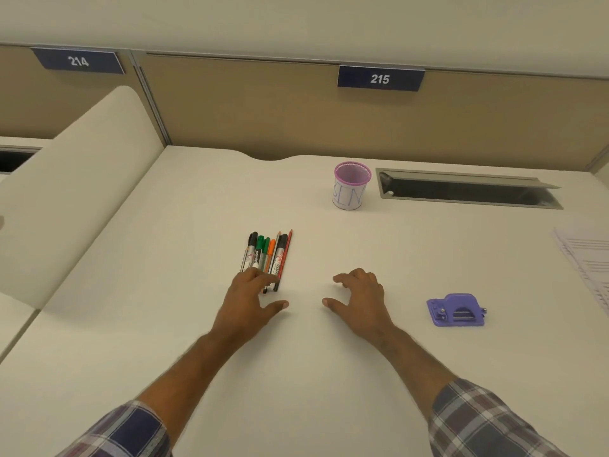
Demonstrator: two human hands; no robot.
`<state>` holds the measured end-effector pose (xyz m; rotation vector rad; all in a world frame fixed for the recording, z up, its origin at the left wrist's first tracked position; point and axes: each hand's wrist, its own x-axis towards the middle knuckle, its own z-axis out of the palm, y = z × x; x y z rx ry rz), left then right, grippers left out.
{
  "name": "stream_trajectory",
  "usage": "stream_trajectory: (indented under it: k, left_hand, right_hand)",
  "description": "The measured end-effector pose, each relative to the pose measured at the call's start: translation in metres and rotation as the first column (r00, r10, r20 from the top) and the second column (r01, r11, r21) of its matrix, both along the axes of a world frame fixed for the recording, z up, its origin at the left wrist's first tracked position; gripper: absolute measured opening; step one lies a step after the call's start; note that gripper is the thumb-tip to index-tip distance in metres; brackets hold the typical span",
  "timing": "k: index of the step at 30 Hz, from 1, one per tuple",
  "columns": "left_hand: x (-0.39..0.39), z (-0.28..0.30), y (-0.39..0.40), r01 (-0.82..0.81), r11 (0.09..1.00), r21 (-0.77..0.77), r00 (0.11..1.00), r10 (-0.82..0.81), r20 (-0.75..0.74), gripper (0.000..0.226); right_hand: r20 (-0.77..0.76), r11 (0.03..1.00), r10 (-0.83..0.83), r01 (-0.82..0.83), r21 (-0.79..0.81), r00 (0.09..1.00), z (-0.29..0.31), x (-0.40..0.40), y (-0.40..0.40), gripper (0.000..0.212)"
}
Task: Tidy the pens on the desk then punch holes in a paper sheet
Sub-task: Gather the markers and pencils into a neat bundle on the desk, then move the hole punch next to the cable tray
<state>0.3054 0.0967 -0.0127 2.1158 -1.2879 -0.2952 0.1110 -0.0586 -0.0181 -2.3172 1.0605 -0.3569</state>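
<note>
Several pens and markers (268, 255) lie side by side in a neat row on the white desk (184, 245), tips pointing away from me. My left hand (250, 296) hovers over their near ends, fingers loosely bent, thumb spread to the right; it grips nothing. My right hand (357, 296) floats over bare desk to the right, fingers relaxed and holding nothing. A pink mesh pen cup (351, 186) stands upright further back. The purple hole punch (456, 310) sits right of my right hand. Lined paper sheets (586, 262) show at the right edge.
A cable slot with its lid open (468, 189) is set into the desk behind the cup. A beige partition with number plates 214 (78, 61) and 215 (380, 79) backs the desk. A white divider panel (75, 179) rises on the left.
</note>
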Motion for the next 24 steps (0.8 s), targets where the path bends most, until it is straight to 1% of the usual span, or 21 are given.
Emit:
stream_trajectory:
  k: [3,7,11,15,18,21,23,24]
  left_hand:
    - [-0.024,-0.002,-0.012,0.058,0.998,-0.007,0.998,-0.058,-0.017,0.044]
    - [-0.056,-0.001,-0.032,0.125,0.992,0.003,0.991,-0.125,-0.043,0.041]
    - [-0.086,-0.001,-0.052,0.182,0.983,0.029,0.982,-0.180,-0.062,0.042]
    - [-0.111,-0.002,-0.068,0.229,0.969,0.091,0.973,-0.223,-0.066,0.047]
    - [-0.128,0.001,-0.082,0.235,0.964,0.124,0.971,-0.228,-0.074,0.050]
    - [-0.148,0.003,-0.097,0.246,0.958,0.146,0.968,-0.234,-0.089,0.053]
    - [-0.161,0.005,-0.108,0.253,0.954,0.162,0.966,-0.240,-0.094,0.055]
    - [-0.169,0.005,-0.113,0.257,0.952,0.168,0.965,-0.245,-0.092,0.055]
  right_hand:
    - [0.034,0.998,-0.056,0.056,-0.001,0.998,0.006,-0.023,-0.004,0.036]
    - [0.021,0.996,-0.087,0.087,-0.016,0.996,0.012,-0.055,-0.011,0.031]
    - [0.014,0.993,-0.103,0.103,-0.048,0.995,0.019,-0.091,-0.024,0.031]
    - [-0.007,0.987,-0.117,0.115,-0.116,0.993,0.027,-0.133,-0.046,0.034]
    - [-0.036,0.977,-0.178,0.172,-0.130,0.983,0.031,-0.164,-0.066,0.046]
    - [-0.151,0.973,-0.228,0.220,-0.067,0.962,0.030,-0.188,-0.085,0.071]
    - [-0.225,0.979,-0.195,0.202,0.007,0.955,0.028,-0.200,-0.094,0.083]
    - [-0.247,0.985,-0.151,0.166,0.039,0.957,0.027,-0.204,-0.097,0.081]
